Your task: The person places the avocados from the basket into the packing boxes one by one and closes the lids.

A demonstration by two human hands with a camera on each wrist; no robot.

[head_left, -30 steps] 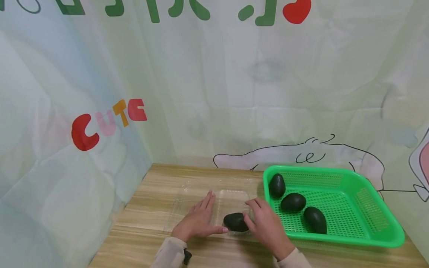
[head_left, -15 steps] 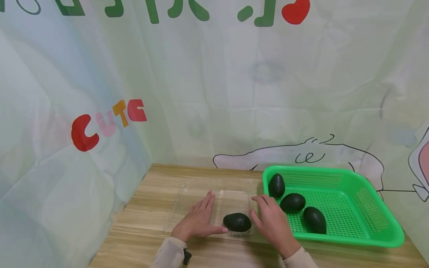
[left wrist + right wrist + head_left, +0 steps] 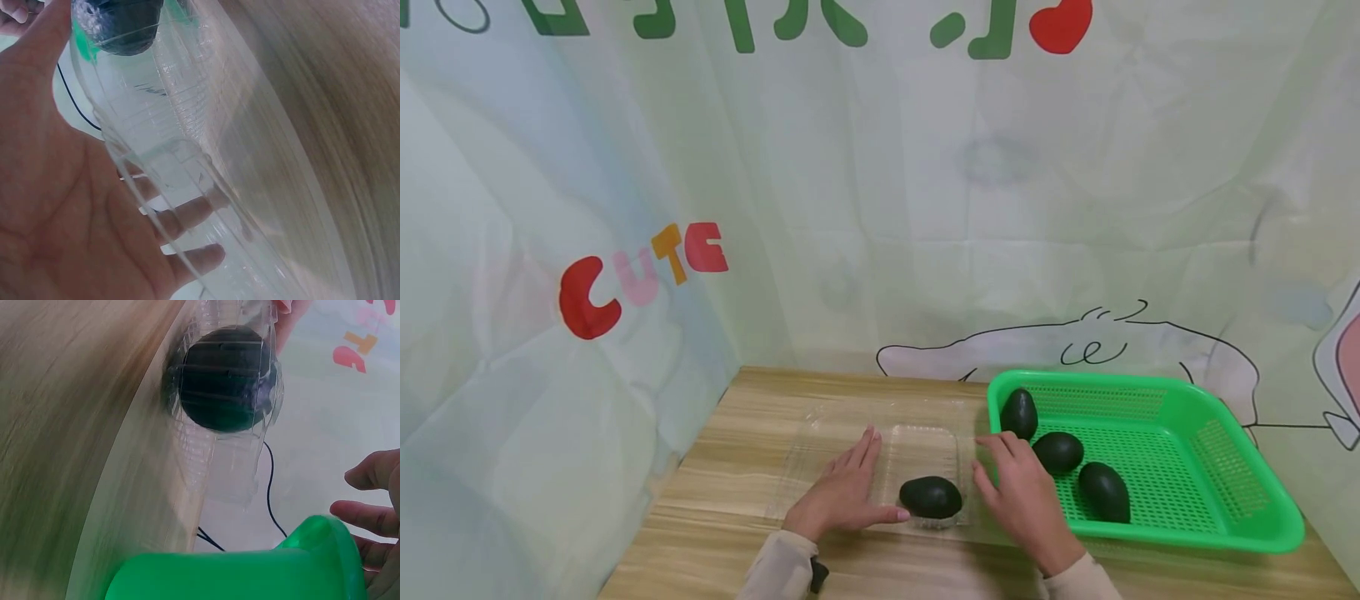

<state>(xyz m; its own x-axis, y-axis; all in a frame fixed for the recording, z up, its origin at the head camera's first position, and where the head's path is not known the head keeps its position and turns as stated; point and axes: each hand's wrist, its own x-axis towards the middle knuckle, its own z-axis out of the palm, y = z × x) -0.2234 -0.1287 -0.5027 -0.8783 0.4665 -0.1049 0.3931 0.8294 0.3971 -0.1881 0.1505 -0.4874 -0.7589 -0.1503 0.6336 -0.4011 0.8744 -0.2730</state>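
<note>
Table [image 3: 730, 467]: light-brown wood-grain top, streaks running mostly crosswise. Directly on it, two items. One clear plastic clamshell container [image 3: 921, 450], thin-walled, ribbed at the sides, lying left of the basket. One green plastic basket [image 3: 1187, 540], roughly rectangular, rounded corners, perforated floor and walls, standing upright just beside the container.

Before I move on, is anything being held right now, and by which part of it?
Nothing is gripped: the right hand is empty near the green basket, and the left hand rests on the clear plastic container, its fingers not curled round it.
</note>
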